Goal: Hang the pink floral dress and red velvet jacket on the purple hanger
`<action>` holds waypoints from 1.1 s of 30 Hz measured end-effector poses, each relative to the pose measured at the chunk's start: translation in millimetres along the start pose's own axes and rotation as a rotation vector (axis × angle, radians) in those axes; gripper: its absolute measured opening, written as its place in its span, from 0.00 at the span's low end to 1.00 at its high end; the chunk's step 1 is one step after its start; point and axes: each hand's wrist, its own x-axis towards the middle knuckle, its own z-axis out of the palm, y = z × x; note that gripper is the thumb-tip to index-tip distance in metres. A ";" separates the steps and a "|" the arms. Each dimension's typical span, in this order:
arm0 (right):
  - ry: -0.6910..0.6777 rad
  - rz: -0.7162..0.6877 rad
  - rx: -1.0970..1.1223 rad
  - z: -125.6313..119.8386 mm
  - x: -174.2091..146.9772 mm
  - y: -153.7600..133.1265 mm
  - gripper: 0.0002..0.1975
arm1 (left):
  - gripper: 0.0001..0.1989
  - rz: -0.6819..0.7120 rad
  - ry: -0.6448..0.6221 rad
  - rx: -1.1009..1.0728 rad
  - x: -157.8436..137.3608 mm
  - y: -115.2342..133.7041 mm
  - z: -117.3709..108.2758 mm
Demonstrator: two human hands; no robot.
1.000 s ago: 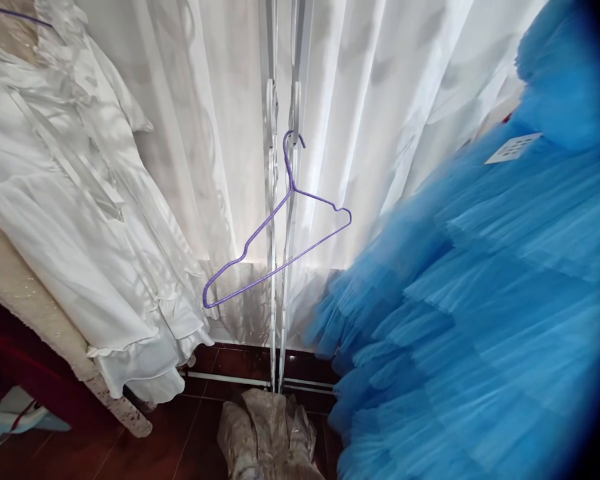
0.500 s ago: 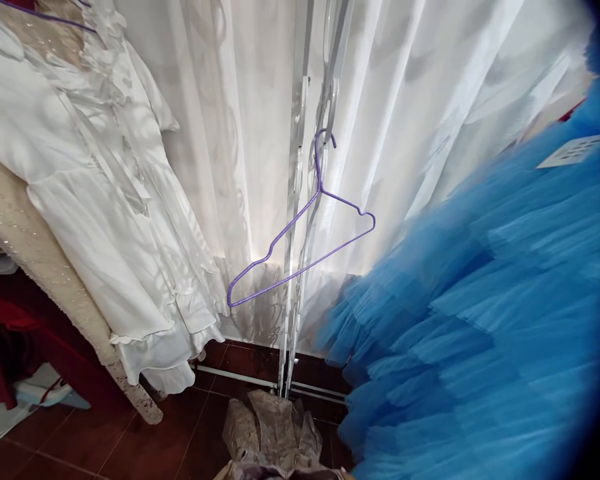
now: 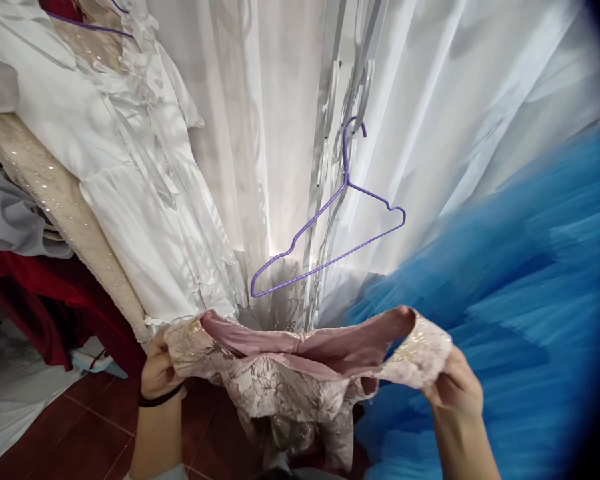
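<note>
A pale pink brocade dress [image 3: 290, 390] with gold patterning is stretched between my two hands, its pink lining showing at the wide neckline. My left hand [image 3: 159, 367], with a dark band at the wrist, grips the left sleeve. On the other side my right hand [image 3: 457, 381] has its fingers closed round the right sleeve. Just beyond the dress, a bare purple hanger [image 3: 325, 265] hangs by its hook on a white metal stand [image 3: 330, 113]. The dress and the hanger are apart.
On the left hang a white dress [image 3: 130, 200] and a beige sparkly garment [image 3: 60, 193], with dark red cloth [image 3: 90, 313] below. A ruffled blue tulle dress [image 3: 520, 313] fills the right. White curtains [image 3: 420, 100] stand behind; the floor [image 3: 95, 433] is red-brown tile.
Both my hands have come into view, raising the brocade dress from the bottom edge with its neckline spread. The hanger appears further right as the view shifts.
</note>
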 end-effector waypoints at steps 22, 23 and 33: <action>-0.030 -0.081 -0.099 44.6 1.2 8.4 0.21 | 0.26 0.314 -0.030 0.100 86.7 15.4 88.5; -0.049 -0.088 -0.098 51.1 2.2 10.0 0.21 | 0.28 0.260 -0.053 0.036 102.1 9.9 94.1; -0.046 -0.244 -0.075 66.7 2.4 16.8 0.22 | 0.27 0.060 -0.339 -0.133 124.9 20.2 131.8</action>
